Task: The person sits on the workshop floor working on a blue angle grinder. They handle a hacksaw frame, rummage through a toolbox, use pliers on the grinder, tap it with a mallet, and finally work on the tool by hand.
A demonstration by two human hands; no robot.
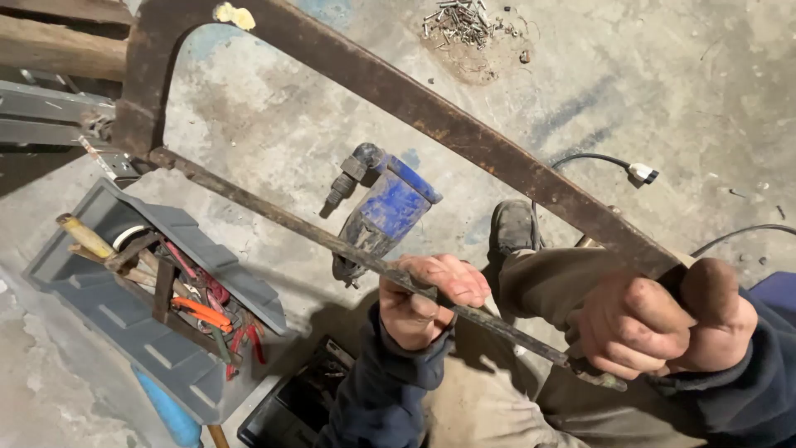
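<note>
- Rough grey concrete floor, stained and dusty, fills the background, with a small heap of loose metal screws or nails near the top edge.
- A large rusty hacksaw frame slants across the view; its thin blade runs below it, from the far end at upper left down to the handle at lower right.
- The right hand is clenched tight around the handle end of the frame.
- The left hand pinches the blade partway along, thumb and fingers closed on it.
- For care in this grip, I judge the fingers should press on the blade's flat sides, away from the teeth, while the other hand keeps the frame steady.
- A grey plastic toolbox stands open on the floor at left, crammed with hand tools: red and orange handled pliers and a wooden handled tool.
- A black tray sits beside it, contents too dark to tell.
- A blue power tool lies on the floor behind the blade.
</note>
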